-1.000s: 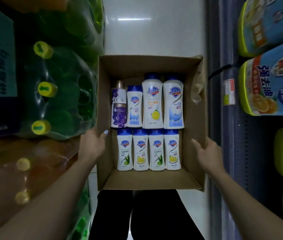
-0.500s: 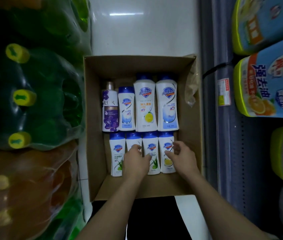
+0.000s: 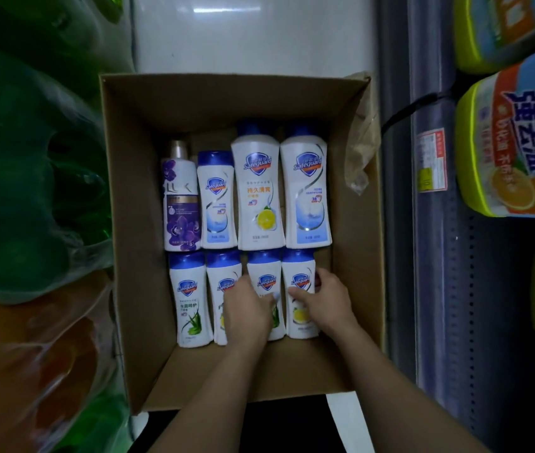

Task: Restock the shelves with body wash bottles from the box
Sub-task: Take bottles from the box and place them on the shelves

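Eight bottles (image 3: 257,188) lie flat in the box (image 3: 135,223), two rows of four, caps pointing away from the person, long axes fore-and-aft. The left hand (image 3: 248,310) curls over the near row's middle pair, grip unclear; the right hand (image 3: 323,297) clasps the rightmost bottle (image 3: 299,273). The shelf (image 3: 436,256) stands right of the box, nearer the right hand.

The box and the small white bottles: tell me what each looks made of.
Box: brown corrugated cardboard, matte, with folded flaps and creased walls. Small white bottles: likely smooth, slightly glossy plastic, with blue caps and printed labels; a soft sheen shows on their rounded shoulders.
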A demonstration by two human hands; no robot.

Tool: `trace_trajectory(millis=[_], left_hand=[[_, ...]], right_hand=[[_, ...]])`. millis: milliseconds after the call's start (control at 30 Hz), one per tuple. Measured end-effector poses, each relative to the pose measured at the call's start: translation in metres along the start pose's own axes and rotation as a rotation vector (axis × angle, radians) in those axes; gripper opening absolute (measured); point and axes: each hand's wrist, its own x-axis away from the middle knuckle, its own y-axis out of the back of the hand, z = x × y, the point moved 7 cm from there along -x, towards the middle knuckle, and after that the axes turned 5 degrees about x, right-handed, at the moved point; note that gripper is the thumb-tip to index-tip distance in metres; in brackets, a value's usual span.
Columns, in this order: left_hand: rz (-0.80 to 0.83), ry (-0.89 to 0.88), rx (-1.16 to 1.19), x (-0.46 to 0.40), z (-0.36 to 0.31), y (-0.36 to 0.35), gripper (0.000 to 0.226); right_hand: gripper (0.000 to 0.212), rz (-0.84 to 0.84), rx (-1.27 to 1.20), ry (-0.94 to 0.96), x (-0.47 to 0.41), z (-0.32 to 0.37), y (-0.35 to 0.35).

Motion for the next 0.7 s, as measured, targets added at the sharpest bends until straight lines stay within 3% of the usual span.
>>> trace_trajectory(millis=[167, 367, 700], left_hand=[[0.044, -0.030, 0.048, -0.006, 0.000, 0.005, 0.047], [0.289, -0.006, 0.004, -0.021, -0.005, 0.008, 0.041], [0.481, 0.009, 0.169, 0.029, -0.032, 0.067, 0.050]], right_hand=[[0.046, 0.070, -0.123, -0.041, -0.003, -0.001, -0.003], [0.038, 0.171, -0.167, -0.046, -0.001, 0.000, -0.002], [0.034, 0.302, -0.329, -0.036, 0.067, 0.037, 0.020]])
